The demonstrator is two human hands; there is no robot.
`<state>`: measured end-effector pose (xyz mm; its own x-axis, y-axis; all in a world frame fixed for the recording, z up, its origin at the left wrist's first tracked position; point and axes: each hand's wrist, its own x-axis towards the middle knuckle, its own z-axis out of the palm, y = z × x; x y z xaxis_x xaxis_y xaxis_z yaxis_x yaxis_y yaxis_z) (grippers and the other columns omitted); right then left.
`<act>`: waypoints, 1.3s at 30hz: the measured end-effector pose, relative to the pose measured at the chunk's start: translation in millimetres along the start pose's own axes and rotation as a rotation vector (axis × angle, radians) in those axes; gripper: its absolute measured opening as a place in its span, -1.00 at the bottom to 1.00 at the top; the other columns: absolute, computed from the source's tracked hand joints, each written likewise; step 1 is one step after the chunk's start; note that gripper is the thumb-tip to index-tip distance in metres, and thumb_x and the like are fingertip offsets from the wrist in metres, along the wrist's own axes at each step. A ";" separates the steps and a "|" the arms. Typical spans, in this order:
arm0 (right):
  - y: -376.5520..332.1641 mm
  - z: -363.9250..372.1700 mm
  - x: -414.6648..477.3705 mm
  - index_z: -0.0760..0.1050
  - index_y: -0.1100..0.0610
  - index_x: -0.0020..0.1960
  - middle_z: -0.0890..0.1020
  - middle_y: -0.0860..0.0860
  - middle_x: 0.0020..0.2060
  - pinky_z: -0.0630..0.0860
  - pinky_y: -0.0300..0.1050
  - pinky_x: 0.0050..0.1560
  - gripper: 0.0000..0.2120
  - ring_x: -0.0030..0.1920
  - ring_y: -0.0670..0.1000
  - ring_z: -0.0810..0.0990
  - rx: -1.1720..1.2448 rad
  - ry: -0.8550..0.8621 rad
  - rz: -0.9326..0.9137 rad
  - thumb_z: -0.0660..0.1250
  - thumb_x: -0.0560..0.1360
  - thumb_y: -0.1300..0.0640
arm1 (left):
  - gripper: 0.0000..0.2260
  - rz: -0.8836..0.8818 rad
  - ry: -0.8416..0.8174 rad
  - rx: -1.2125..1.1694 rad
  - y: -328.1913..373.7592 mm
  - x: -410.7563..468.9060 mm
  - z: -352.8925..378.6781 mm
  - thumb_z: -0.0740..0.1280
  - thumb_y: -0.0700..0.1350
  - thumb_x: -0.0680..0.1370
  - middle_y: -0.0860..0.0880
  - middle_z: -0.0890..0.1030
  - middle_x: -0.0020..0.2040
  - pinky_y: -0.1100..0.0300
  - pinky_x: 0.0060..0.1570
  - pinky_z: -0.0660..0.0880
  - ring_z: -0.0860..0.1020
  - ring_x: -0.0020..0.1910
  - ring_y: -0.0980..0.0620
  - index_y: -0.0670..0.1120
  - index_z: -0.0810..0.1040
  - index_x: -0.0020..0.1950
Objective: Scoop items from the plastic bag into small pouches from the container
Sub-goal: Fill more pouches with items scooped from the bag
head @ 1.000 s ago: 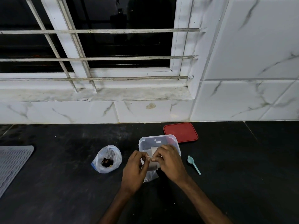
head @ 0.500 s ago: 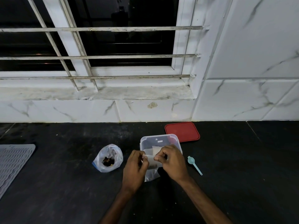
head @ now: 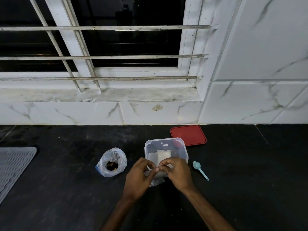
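A clear plastic container [head: 182,147] stands open on the black counter, with several small pouches inside. In front of it my left hand [head: 139,177] and my right hand [head: 177,174] both pinch the top edge of a small clear pouch [head: 157,180], fingertips meeting over its mouth. The pouch hangs down between the hands, partly hidden by them. A white plastic bag [head: 110,161] with dark items inside sits open to the left. A light blue scoop [head: 200,170] lies on the counter to the right of the container.
A red lid [head: 188,135] lies flat behind the container near the tiled wall [head: 66,113]. A grey ribbed mat [head: 13,165] covers the counter's far left. The window sill and bars rise behind the wall's base.
The hands have come closer together at the top of the pouch, fingertips now touching. The pouch stays in front of the container.
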<state>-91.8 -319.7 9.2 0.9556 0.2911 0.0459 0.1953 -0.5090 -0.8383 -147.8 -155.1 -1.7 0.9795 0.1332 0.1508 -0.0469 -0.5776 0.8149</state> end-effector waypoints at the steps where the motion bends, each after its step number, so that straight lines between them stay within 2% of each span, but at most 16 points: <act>1: 1.6 2.7 -2.4 0.68 0.00 -0.22 0.68 -0.20 -0.29 0.55 -0.29 -0.09 -0.96 -0.17 -0.22 0.64 0.017 0.003 0.025 0.51 0.40 0.12 | -0.91 -0.006 -0.024 0.043 -0.1 1.1 -0.1 0.40 0.11 0.49 0.20 0.54 -0.10 0.28 -0.14 0.51 0.56 -0.08 0.18 0.20 0.51 -0.17; 3: 6.5 5.9 -6.8 0.68 0.02 -0.21 0.69 -0.18 -0.28 0.55 -0.29 -0.07 -0.97 -0.17 -0.21 0.65 0.074 -0.009 0.086 0.51 0.41 0.11 | -0.86 -0.024 -0.072 0.114 -0.5 0.5 -0.3 0.38 0.09 0.52 0.23 0.52 -0.12 0.41 -0.15 0.43 0.54 -0.08 0.25 0.22 0.47 -0.20; 7: 14.5 7.7 -14.1 0.69 0.11 -0.19 0.71 -0.08 -0.26 0.57 -0.28 -0.08 -0.95 -0.19 -0.14 0.67 0.177 -0.084 0.097 0.55 0.37 0.18 | -0.92 0.003 -0.119 0.262 -9.0 -3.9 1.9 0.33 0.10 0.55 0.22 0.52 -0.12 0.37 -0.18 0.34 0.48 -0.08 0.23 0.14 0.54 -0.11; 10: 20.3 9.2 -17.6 0.69 0.08 -0.18 0.70 -0.12 -0.26 0.57 -0.30 -0.06 -0.96 -0.16 -0.17 0.66 0.128 -0.126 0.118 0.53 0.40 0.17 | -0.70 0.035 -0.101 0.369 -16.9 -7.1 7.4 0.21 0.24 0.49 0.17 0.59 -0.14 0.26 -0.17 0.26 0.48 -0.09 0.17 0.09 0.61 -0.13; 11: 22.6 11.0 -18.8 0.68 0.04 -0.18 0.70 -0.15 -0.26 0.57 -0.29 -0.05 -0.97 -0.16 -0.19 0.66 0.073 -0.123 0.121 0.52 0.41 0.14 | -0.66 0.027 -0.091 0.366 -19.4 -8.2 8.9 0.18 0.28 0.46 0.18 0.60 -0.16 0.25 -0.16 0.28 0.47 -0.10 0.19 0.09 0.61 -0.15; 13: 28.1 15.1 -21.1 0.66 -0.02 -0.20 0.68 -0.21 -0.27 0.57 -0.25 -0.06 -0.95 -0.16 -0.23 0.63 -0.050 -0.103 0.127 0.50 0.42 0.07 | -0.72 -0.021 -0.084 0.327 -22.6 -10.7 11.6 0.28 0.27 0.44 0.22 0.58 -0.19 0.28 -0.14 0.34 0.45 -0.12 0.25 0.10 0.62 -0.19; 15: 32.7 19.2 -20.3 0.64 -0.03 -0.19 0.67 -0.22 -0.26 0.58 -0.19 -0.05 -0.95 -0.17 -0.24 0.62 -0.099 -0.092 0.149 0.49 0.43 0.03 | -0.85 -0.055 -0.097 0.328 -23.9 -13.5 12.0 0.40 0.15 0.45 0.23 0.57 -0.19 0.35 -0.16 0.33 0.46 -0.12 0.25 0.10 0.63 -0.17; 17: 36.7 22.6 -18.1 0.64 -0.04 -0.15 0.67 -0.22 -0.23 0.59 -0.16 -0.03 -0.95 -0.16 -0.24 0.62 -0.127 -0.067 0.158 0.48 0.43 0.01 | -0.96 -0.087 -0.119 0.358 -26.9 -15.5 11.6 0.41 0.03 0.49 0.22 0.60 -0.13 0.39 -0.20 0.31 0.50 -0.07 0.23 0.11 0.63 -0.10; 22: 37.2 28.0 -17.8 0.62 -0.05 -0.01 0.66 -0.17 -0.11 0.56 -0.23 -0.01 -0.91 -0.09 -0.21 0.59 -0.260 -0.028 0.097 0.39 0.52 -0.01 | -0.93 -0.120 -0.070 0.373 -35.0 -14.6 11.2 0.37 0.03 0.53 0.17 0.61 -0.06 0.26 -0.13 0.47 0.53 -0.05 0.19 0.11 0.60 -0.01; 25: 25.4 20.8 -16.9 0.59 -0.05 0.02 0.63 -0.17 -0.07 0.55 -0.24 -0.03 -0.90 -0.08 -0.18 0.58 -0.379 0.025 0.009 0.33 0.56 0.00 | -0.87 -0.137 -0.075 0.358 -36.1 -12.4 11.8 0.36 0.04 0.53 0.20 0.54 0.03 0.26 -0.07 0.49 0.50 0.01 0.22 0.12 0.55 0.07; 29: 12.4 3.0 10.6 0.62 0.02 -0.07 0.63 -0.15 -0.14 0.52 -0.30 -0.12 -0.92 -0.14 -0.18 0.57 -0.406 0.082 -0.040 0.35 0.56 0.10 | -0.78 -0.152 -0.088 0.303 -34.1 -13.0 8.5 0.38 0.09 0.50 0.25 0.43 0.06 0.32 -0.08 0.47 0.46 0.03 0.26 0.16 0.48 0.12; 31: 16.0 -5.3 37.1 0.65 0.05 -0.08 0.67 -0.11 -0.15 0.53 -0.32 -0.12 -0.92 -0.17 -0.18 0.58 -0.419 0.014 0.011 0.39 0.52 0.19 | -0.78 -0.118 -0.039 0.271 -31.8 -13.8 5.4 0.38 0.13 0.50 0.27 0.41 0.06 0.32 -0.10 0.48 0.48 0.02 0.27 0.16 0.46 0.10; 33: 25.8 -8.2 64.2 0.66 0.10 -0.02 0.70 -0.01 -0.09 0.60 -0.16 0.02 -0.90 -0.10 -0.08 0.64 -0.470 -0.161 0.087 0.42 0.49 0.23 | -0.80 -0.091 0.029 0.248 -29.3 -14.0 -1.0 0.35 0.12 0.53 0.29 0.39 0.06 0.38 -0.10 0.44 0.46 0.03 0.29 0.15 0.45 0.11; 36: 33.9 -4.2 89.5 0.63 0.14 0.10 0.68 0.06 0.04 0.57 -0.06 0.18 -0.77 0.03 0.02 0.63 -0.613 -0.508 0.159 0.48 0.45 0.19 | -0.83 -0.079 0.104 0.228 -28.9 -13.4 -10.7 0.32 0.06 0.57 0.28 0.41 0.09 0.31 -0.06 0.48 0.47 0.07 0.25 0.14 0.44 0.14; 39: 34.0 4.3 102.9 0.56 0.13 0.24 0.61 0.08 0.18 0.49 -0.02 0.29 -0.70 0.16 0.06 0.58 -0.765 -0.645 0.166 0.39 0.51 0.14 | -0.83 -0.090 0.141 0.212 -29.8 -12.0 -18.0 0.33 0.03 0.57 0.25 0.44 0.09 0.24 -0.07 0.52 0.49 0.07 0.21 0.15 0.44 0.14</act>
<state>12.3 -303.5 -16.9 0.7263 0.4358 -0.5316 0.3759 -0.8993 -0.2237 -161.7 -125.0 -17.7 0.9403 0.2941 0.1714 0.0959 -0.7120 0.6956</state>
